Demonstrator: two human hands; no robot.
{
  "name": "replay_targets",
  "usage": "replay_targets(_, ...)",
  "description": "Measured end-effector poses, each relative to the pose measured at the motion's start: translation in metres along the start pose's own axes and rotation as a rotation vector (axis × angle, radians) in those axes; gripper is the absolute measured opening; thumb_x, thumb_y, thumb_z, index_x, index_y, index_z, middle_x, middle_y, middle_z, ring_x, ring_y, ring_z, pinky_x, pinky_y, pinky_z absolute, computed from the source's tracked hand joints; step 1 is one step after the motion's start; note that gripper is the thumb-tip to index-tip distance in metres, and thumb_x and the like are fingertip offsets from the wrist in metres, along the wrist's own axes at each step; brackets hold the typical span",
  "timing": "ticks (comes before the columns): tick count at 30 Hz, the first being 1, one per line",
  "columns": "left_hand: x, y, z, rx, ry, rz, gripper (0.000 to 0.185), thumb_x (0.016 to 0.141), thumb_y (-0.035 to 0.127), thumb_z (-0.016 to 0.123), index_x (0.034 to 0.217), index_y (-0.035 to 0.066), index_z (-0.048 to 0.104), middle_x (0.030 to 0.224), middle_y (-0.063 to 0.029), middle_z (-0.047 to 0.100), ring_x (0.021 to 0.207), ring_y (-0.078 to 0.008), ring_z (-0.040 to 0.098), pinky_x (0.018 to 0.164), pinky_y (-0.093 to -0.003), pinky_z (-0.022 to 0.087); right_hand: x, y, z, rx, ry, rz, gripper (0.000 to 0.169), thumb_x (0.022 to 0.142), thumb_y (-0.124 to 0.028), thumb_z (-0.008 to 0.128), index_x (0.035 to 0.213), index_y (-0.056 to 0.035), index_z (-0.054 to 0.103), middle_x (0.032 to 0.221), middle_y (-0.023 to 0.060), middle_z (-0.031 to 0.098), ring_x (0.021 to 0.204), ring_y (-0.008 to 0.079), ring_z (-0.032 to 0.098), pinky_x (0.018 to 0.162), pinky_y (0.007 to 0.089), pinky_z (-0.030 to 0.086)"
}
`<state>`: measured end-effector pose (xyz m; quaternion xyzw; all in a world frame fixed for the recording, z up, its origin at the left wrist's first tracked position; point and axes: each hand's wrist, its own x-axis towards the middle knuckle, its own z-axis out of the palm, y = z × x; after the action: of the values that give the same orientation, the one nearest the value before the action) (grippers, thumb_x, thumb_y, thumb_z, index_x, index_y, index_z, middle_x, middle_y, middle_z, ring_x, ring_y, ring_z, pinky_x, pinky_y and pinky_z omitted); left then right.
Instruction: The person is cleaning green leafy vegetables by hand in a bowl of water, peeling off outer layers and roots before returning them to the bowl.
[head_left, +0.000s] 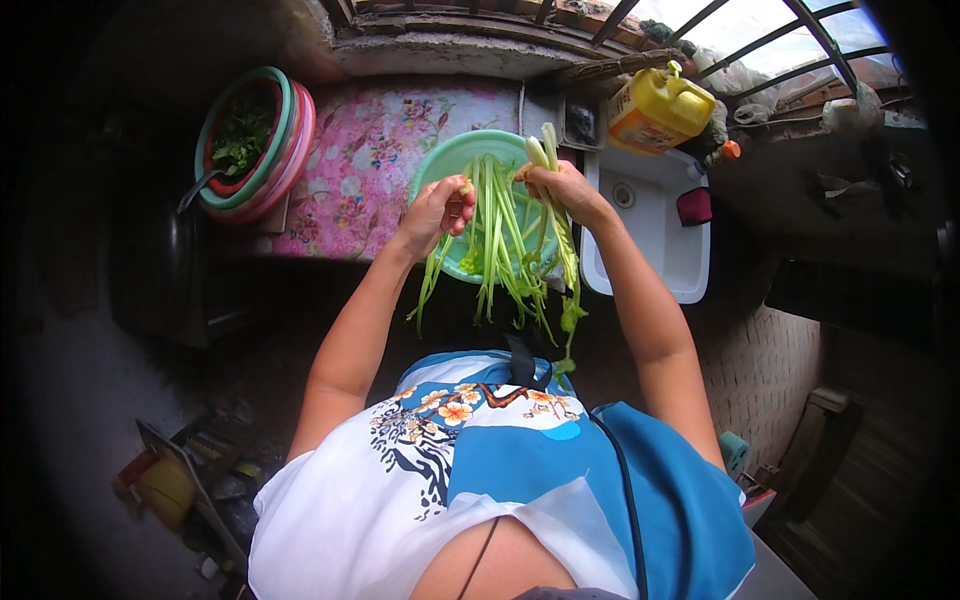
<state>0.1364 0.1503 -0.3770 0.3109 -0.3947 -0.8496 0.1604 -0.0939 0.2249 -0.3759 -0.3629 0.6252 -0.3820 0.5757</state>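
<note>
A green plastic basin (442, 154) stands at the table's edge, with long leafy green stalks (491, 225), which look like celery, lying across it and hanging over its near rim. Over the basin's right side, my right hand (559, 184) is closed around several pale-based stalks (559, 232), whose leafy ends hang down towards my clothing. My left hand (442, 210) is above the basin's left side, its fingers curled and a small pale green piece (466, 186) pinched at the fingertips. Part of the basin's inside is hidden by the stalks and my hands.
A pink floral cloth (360, 165) covers the table. Stacked basins (289, 150) at the left hold leafy greens (244, 135) and a metal utensil handle (196, 191). At the right are a white sink (649, 247), a dark red cloth (694, 206) and a yellow plastic jug (660, 109).
</note>
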Motion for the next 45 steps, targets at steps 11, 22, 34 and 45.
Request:
replay_targets(11,-0.011,-0.04,-0.012,-0.082,0.191,0.038,0.025,0.093,0.03,0.044,0.082,0.01,0.054,0.067,-0.002,0.056,0.052,-0.008,0.05,0.047,-0.0216,0.041,0.091,0.109,0.031,0.075,0.368,0.3,0.02,0.072,-0.017,0.069,0.078,0.0002,0.062,0.07,0.0088,0.061,0.057,0.0161,0.055,0.052,0.0302,0.043)
replay_targets(22,-0.012,-0.048,0.013,0.065,0.284,0.001,0.025,0.094,0.033,0.048,0.091,0.009,0.057,0.073,0.0013,0.056,0.057,-0.0056,0.05,0.052,-0.0199,0.041,0.107,0.148,0.028,0.234,0.273,0.335,0.049,0.072,-0.031,0.077,0.109,-0.0056,0.057,0.102,0.0128,0.059,0.094,0.026,0.057,0.073,0.0411,0.05)
replay_targets(34,0.097,-0.132,0.232,1.664,0.193,0.655,0.023,0.078,0.025,0.063,0.094,0.009,0.064,0.095,-0.0099,0.057,0.085,-0.026,0.054,0.07,-0.0371,0.043,-0.077,0.147,-0.085,1.487,0.188,-0.039,0.036,0.096,-0.037,0.043,0.102,-0.0042,0.058,0.099,0.0098,0.061,0.094,0.0213,0.058,0.084,0.0356,0.048)
replay_targets(45,0.147,-0.18,0.412,1.217,-0.171,0.624,0.023,0.078,0.011,0.065,0.099,0.002,0.06,0.102,-0.0144,0.057,0.097,-0.0313,0.056,0.084,-0.0369,0.045,-0.255,0.28,-0.493,1.56,0.971,-0.151,0.019,0.085,-0.021,0.054,0.089,-0.0027,0.054,0.088,0.0135,0.058,0.08,0.0294,0.057,0.076,0.0457,0.051)
